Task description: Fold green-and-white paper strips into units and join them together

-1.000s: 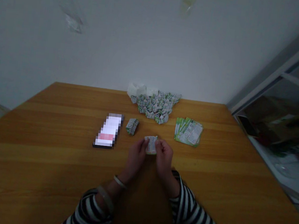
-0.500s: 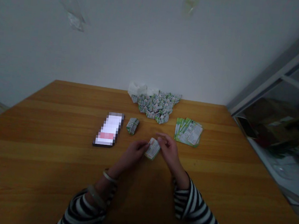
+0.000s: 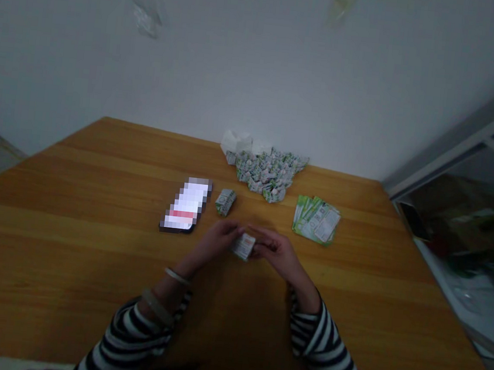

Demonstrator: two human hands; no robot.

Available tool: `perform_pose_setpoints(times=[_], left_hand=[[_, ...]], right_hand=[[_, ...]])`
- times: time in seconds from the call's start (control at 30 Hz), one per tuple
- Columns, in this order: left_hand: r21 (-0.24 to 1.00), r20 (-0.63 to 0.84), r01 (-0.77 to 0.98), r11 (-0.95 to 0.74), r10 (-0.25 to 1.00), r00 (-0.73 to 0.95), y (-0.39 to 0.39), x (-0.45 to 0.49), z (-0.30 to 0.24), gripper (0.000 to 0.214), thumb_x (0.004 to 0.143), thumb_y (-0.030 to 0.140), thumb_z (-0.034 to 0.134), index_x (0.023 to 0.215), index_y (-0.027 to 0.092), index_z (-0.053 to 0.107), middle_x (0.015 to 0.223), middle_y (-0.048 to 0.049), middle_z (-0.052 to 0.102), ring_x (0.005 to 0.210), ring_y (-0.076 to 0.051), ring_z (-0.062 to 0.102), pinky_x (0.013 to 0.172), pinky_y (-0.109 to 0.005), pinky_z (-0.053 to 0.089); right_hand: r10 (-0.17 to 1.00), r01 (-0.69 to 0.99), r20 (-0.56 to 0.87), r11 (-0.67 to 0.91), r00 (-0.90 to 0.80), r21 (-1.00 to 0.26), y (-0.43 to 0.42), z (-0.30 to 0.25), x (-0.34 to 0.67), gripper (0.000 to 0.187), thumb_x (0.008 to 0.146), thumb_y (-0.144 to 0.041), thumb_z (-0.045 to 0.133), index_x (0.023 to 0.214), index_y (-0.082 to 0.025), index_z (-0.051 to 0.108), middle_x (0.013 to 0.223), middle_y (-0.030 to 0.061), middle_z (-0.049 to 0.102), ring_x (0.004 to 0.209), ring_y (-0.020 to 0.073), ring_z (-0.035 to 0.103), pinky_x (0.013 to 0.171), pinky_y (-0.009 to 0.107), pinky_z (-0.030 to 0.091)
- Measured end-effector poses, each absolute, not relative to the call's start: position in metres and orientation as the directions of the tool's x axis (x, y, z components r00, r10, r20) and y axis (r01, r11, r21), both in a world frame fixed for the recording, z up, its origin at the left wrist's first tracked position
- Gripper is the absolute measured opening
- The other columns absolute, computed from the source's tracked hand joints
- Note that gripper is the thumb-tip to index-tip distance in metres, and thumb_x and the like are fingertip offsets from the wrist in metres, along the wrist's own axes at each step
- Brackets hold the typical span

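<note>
Both hands meet over the wooden table (image 3: pixel 69 231) and pinch a small white and green paper carton (image 3: pixel 243 246) between them. My left hand (image 3: pixel 214 241) grips its left side, fingers curled. My right hand (image 3: pixel 276 251) closes on its right side. One folded carton (image 3: pixel 225 201) lies alone just beyond my hands. Further back sits a heap of several folded cartons (image 3: pixel 268 171). To the right of my hands lies a fanned stack of flat green and white carton sheets (image 3: pixel 316 219).
A phone (image 3: pixel 185 205) with a lit screen lies left of the single folded carton. White crumpled paper (image 3: pixel 235 141) rests behind the heap by the wall. A metal frame with glass (image 3: pixel 462 154) stands at the right, beyond the table's edge.
The carton was turned from upright to lying tilted between my hands. Both hands moved slightly forward and lower over the table, and the camera view shifted a little.
</note>
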State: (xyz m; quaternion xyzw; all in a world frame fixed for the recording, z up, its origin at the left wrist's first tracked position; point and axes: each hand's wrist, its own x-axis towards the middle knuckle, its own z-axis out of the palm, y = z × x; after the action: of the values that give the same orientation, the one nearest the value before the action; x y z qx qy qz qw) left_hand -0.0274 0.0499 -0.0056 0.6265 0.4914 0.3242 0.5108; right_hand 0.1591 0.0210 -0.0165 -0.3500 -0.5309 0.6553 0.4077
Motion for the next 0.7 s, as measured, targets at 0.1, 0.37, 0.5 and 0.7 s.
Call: perform_pose_setpoints(times=[0.1,0.37,0.5,0.7], left_hand=[[0.95,-0.149,0.311,0.009,0.891,0.43,0.05,-0.029,-0.005,0.038,0.078,0.049,0.054,0.065,0.013,0.058,0.055,0.0032,0.047,0.052,-0.011,0.042,0.048,-0.022,0.032],[0.935,-0.185,0.355,-0.025,0.818,0.545,0.048,-0.033,-0.001,0.04,0.082,0.049,0.053,0.065,0.013,0.06,0.055,0.0035,0.047,0.053,-0.01,0.04,0.049,-0.021,0.031],[0.945,-0.202,0.328,0.01,0.804,0.559,0.048,-0.034,-0.004,0.04,0.081,0.049,0.055,0.067,0.013,0.063,0.055,0.0021,0.051,0.052,-0.01,0.042,0.049,-0.022,0.033],[0.938,-0.2,0.346,-0.007,0.805,0.559,0.05,-0.035,-0.006,0.041,0.079,0.05,0.058,0.064,0.013,0.066,0.052,0.0015,0.052,0.05,-0.011,0.041,0.046,-0.022,0.03]], right_hand=[[0.923,-0.035,-0.013,-0.029,-0.385,-0.999,0.02,-0.01,0.169,0.031,0.071,-0.034,0.078,0.099,-0.021,0.075,0.091,0.0042,0.076,0.077,0.0182,0.071,0.073,0.031,0.058],[0.9,0.243,0.027,0.146,-0.435,-0.959,0.018,-0.004,0.176,0.022,0.076,-0.033,0.074,0.091,-0.017,0.077,0.084,0.0066,0.076,0.071,0.0164,0.069,0.064,0.025,0.054],[0.862,0.207,0.005,0.128,-0.506,-0.97,0.019,-0.011,0.178,0.031,0.072,-0.035,0.076,0.1,-0.021,0.075,0.085,0.0052,0.077,0.073,0.0191,0.071,0.068,0.03,0.057],[0.856,0.25,0.01,0.162,-0.517,-0.955,0.017,-0.013,0.178,0.029,0.076,-0.036,0.073,0.101,-0.023,0.075,0.086,0.0054,0.077,0.072,0.0199,0.071,0.068,0.031,0.056]])
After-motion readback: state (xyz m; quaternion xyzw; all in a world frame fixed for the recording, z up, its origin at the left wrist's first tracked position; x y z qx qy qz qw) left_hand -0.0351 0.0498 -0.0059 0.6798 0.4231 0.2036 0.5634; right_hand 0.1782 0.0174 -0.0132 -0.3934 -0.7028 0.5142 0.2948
